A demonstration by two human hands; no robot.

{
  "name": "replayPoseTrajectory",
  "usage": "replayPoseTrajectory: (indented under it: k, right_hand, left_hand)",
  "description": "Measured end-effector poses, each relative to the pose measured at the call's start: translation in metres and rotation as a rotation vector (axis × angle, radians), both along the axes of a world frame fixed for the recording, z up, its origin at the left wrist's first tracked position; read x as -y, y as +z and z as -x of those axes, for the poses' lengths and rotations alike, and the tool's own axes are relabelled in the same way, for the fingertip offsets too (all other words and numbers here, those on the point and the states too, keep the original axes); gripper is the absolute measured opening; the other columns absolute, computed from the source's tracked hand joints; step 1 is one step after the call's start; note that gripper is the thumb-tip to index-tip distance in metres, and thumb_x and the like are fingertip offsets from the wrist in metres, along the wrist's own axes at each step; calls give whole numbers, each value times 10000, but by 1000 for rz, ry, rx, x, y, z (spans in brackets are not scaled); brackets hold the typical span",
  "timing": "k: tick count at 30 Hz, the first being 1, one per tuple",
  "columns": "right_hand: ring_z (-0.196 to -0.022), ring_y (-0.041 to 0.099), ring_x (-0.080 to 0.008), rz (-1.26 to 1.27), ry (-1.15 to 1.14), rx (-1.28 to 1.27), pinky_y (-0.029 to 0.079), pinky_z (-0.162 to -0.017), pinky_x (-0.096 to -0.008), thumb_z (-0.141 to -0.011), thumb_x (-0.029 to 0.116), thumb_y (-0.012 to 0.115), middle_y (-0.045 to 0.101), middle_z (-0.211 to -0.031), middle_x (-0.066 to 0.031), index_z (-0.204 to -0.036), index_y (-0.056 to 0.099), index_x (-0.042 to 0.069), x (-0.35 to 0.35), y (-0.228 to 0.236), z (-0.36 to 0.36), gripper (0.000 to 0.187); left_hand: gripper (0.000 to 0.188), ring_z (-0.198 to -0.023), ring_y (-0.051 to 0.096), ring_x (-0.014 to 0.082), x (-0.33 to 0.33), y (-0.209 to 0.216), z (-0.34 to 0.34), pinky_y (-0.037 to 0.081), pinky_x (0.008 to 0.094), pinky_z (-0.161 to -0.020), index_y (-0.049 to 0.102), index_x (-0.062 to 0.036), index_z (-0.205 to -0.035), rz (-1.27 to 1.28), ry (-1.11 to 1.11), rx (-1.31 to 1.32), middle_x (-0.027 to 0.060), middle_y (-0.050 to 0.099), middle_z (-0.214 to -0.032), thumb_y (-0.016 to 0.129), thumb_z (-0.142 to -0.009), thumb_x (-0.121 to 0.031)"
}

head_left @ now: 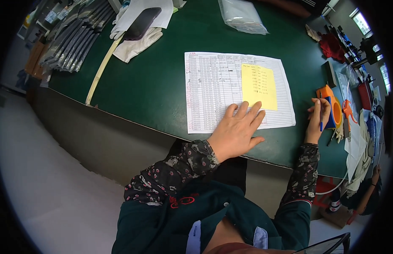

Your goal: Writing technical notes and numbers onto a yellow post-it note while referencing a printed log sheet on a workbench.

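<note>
A printed table sheet lies on the green tabletop, with a yellow sticky note bearing handwriting on its right half. My left hand rests on the sheet's lower edge, palm down with fingers spread, the fingertips reaching the note's bottom edge. Right of the sheet, my right hand is closed around a blue pen held upright. That hand is beside an orange and blue tape dispenser, apart from the paper.
Orange-handled scissors and a pile of cloth and papers crowd the right edge. A dark phone sits on papers and white gloves at the back left. Stacked bagged dark items fill the far left; a clear plastic bag lies behind.
</note>
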State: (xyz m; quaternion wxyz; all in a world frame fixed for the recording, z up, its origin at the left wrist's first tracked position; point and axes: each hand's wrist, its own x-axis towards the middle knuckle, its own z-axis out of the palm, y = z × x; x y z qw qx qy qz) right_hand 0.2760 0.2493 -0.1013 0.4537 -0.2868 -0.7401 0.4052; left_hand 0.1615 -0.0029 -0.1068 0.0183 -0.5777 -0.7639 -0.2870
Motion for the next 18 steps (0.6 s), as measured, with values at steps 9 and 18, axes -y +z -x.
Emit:
replayPoseTrajectory:
  k: [9,18]
  right_hand:
    - [-588,468,-35,49,55,36,322,-471,-148,-944,221,442,589,-895,-38,-1039,508,57,0,-1,-2,200]
    - [-578,458,-27,82,27,68,323,-476,-148,-949,221,424,585,-879,-29,-1106,493,51,6,3,-2,242]
  left_hand:
    - [599,-1146,374,293,-1,0,-1,272,396,-954,464,-34,-1249,3,-21,8,136,395,-1333,592,-800,-408]
    - [603,-1140,384,303,0,3,-2,285,398,-940,480,-36,-1236,11,-18,-1,141,395,-1336,604,-789,-422]
